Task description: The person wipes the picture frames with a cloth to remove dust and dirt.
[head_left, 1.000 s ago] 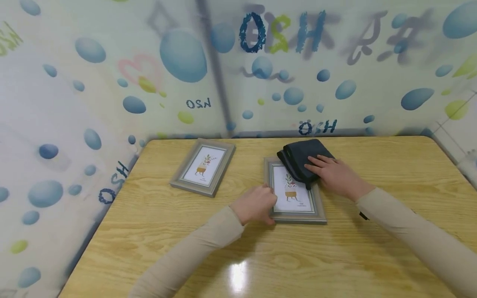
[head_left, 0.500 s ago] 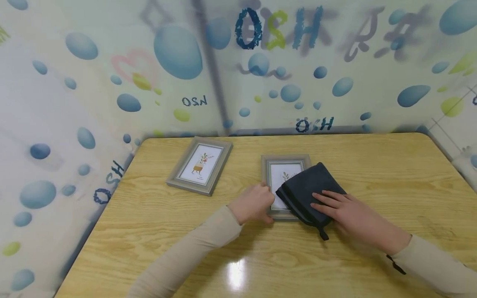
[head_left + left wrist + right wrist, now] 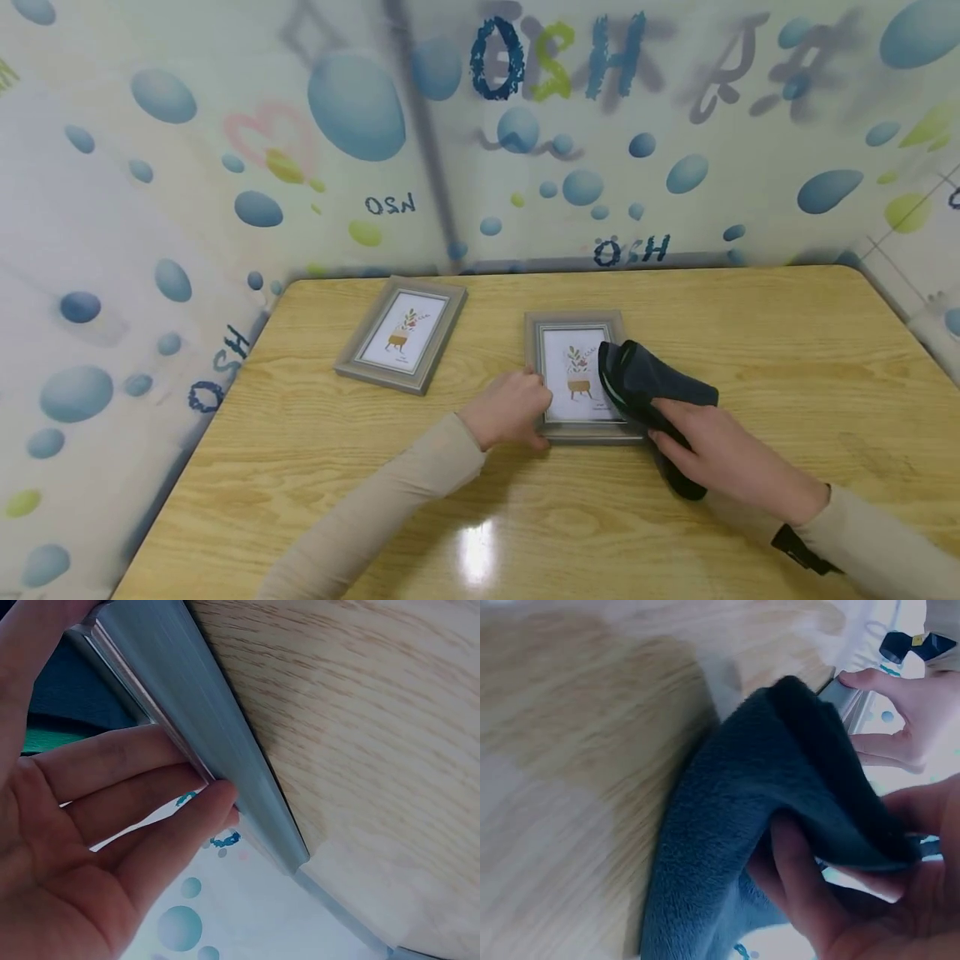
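Observation:
A grey picture frame (image 3: 573, 367) with a potted-plant print lies on the wooden table. My left hand (image 3: 510, 410) holds it by its left side, thumb at the near corner; in the left wrist view the fingers (image 3: 150, 840) bear against the frame's moulding (image 3: 202, 712). Over the lower right part of the frame sits a dark blue folded cloth (image 3: 663, 379), plush in the right wrist view. My right hand (image 3: 738, 458) grips this cloth, with thumb and fingers around its bunched folds. The cloth covers the frame's lower right corner.
A second, similar picture frame (image 3: 401, 337) lies at an angle on the left of the table (image 3: 780, 350). Behind the table's far edge stands a wall (image 3: 465, 167) patterned with blue and green drops.
The cloth came toward me and rightward across the frame, and its far end is now folded up. My right hand went from lying flat on it to gripping it. The left hand stays put.

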Demonstrator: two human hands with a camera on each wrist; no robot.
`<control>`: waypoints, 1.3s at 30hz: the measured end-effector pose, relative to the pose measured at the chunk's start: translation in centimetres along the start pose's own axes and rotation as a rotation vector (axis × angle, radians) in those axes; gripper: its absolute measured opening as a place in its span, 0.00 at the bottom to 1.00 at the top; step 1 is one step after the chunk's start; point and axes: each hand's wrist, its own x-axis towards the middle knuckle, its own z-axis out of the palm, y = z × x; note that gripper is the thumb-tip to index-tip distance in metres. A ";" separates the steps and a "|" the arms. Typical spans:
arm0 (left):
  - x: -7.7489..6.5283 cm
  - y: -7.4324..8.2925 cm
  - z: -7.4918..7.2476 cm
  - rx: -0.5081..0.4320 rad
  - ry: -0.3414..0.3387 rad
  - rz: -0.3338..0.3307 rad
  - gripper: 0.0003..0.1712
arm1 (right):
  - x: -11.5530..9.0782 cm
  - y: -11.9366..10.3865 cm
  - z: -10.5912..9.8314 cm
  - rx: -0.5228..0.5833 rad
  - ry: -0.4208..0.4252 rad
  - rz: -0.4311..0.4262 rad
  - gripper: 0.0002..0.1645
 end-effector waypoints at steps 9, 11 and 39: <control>-0.2 -0.1 -0.2 0.029 -0.009 0.005 0.23 | 4.5 1.1 -0.9 0.072 -0.011 0.161 0.09; -0.2 -0.1 -0.2 0.021 -0.018 0.003 0.23 | 6.0 1.8 -1.2 0.065 -0.018 0.185 0.11; 0.1 -0.3 0.0 -0.017 -0.027 -0.002 0.22 | 6.5 2.1 -1.6 0.112 -0.090 0.191 0.13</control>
